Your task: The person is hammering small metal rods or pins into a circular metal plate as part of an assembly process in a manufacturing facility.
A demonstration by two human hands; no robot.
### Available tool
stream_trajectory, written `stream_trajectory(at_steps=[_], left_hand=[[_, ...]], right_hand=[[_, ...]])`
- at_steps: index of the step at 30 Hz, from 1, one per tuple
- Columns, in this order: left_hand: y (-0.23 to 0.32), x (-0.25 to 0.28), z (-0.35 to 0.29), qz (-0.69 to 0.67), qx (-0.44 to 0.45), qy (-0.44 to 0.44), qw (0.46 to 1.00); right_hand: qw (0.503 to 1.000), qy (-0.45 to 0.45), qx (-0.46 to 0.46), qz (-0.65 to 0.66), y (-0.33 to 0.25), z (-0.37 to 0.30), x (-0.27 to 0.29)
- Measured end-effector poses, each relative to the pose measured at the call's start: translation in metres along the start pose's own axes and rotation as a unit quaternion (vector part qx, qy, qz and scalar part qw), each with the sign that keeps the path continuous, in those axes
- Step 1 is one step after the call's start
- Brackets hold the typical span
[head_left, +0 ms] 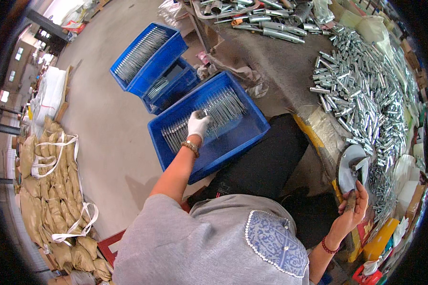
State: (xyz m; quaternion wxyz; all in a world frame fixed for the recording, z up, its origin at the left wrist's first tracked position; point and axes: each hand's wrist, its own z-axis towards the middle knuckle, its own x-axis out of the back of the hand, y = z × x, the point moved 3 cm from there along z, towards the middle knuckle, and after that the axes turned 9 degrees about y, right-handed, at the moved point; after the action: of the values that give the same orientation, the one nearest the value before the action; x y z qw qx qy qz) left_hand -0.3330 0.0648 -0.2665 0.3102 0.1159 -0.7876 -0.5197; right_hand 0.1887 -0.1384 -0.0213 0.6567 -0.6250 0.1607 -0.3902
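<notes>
We find the slim metal rods point(229, 107) lying side by side in a long row inside the blue bin point(230, 141). The row runs from near the bin's left edge toward its right edge, nearer the far long edge than the one beside the person's leg.

The left hand point(198, 124), in a white glove, is at the row, somewhat left of its middle. Its fingers are bent down among the rods; their tips are hidden, so we cannot tell whether they grip one.

The bare right hand point(354, 204) is by the near edge of the bench point(285, 61), with fingers raised at the lower rim of a round grey dish point(345, 175). We cannot tell whether they pinch anything. A short metal piece point(361, 164) shows at the dish, and a heap of loose metal tubes point(354, 95) lies beyond.

We judge each rod to be stiff, light singly and weighty in a bundle. The bright surface suggests a smooth, possibly slippery finish; breakage seems unlikely, though scratching is possible. We would take a rod near its middle for balance, or by its far end where neighbours crowd it, pinching firmly and lifting straight to avoid dragging others.
</notes>
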Motion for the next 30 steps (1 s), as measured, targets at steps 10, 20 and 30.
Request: stream_trajectory(at_steps=[10, 20, 30], left_hand=[[0.025, -0.029, 0.042, 0.305, -0.124, 0.075, 0.941], [0.216, -0.053, -0.113, -0.031, -0.41, 0.024, 0.911], [0.308, -0.187, -0.309, 0.109, -0.709, -0.298, 0.63]], right_hand=[[0.999, 0.038, -0.013, 0.001, -0.001, -0.004, 0.006], [0.995, -0.022, -0.021, 0.094, -0.02, -0.008, -0.01], [0.996, -0.028, 0.083, 0.018, -0.016, -0.006, -0.001]])
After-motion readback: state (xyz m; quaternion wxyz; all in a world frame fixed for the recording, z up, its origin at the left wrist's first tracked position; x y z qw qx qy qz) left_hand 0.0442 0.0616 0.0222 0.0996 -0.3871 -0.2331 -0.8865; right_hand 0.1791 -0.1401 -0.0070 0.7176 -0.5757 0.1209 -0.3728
